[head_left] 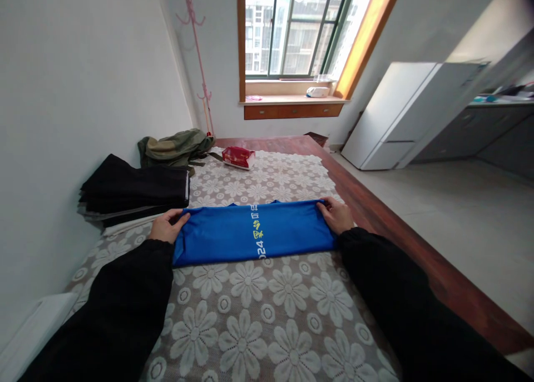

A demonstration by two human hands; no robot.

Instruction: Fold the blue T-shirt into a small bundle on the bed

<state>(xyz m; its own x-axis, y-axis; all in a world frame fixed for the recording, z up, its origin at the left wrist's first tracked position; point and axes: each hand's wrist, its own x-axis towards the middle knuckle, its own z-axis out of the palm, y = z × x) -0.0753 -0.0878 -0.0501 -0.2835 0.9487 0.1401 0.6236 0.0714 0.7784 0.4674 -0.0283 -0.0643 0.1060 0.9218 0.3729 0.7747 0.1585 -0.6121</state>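
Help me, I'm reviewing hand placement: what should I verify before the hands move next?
1. Left hand pinching the blue cloth at its far left corner: ok.
2. Right hand pinching the far right corner: ok.
3. Far edge even: not ok, two small blue peaks poke out beyond it.
4. Red packet apart from the cloth: ok.
5. Cloth's underside smooth: cannot tell, hidden.
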